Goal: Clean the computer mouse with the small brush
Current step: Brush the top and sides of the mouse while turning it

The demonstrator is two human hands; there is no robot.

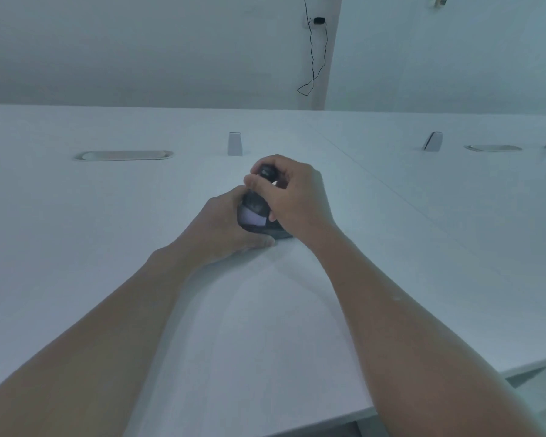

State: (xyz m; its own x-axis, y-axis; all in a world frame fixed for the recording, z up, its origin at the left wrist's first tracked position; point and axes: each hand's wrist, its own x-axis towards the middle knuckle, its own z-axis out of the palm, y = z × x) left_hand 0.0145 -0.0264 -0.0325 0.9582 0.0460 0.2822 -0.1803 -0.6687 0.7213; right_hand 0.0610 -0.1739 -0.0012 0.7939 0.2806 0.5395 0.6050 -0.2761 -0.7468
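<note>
White laminate bench [265, 326] lies bare under both forearms. The left hand [224, 228] rests on it, its grip pressed around the side of the black mouse [254, 216], probably to steady it against the strokes. The right hand [292, 197] comes over the top, its grip pinching a small dark brush [268, 173] above the mouse's front; the bristles are hidden, so contact cannot be told. Farther off, well apart, a cable slot [123, 155] and a grey bracket [235, 144] sit clear of the work. A black cord [312, 58] hangs on the wall.
</note>
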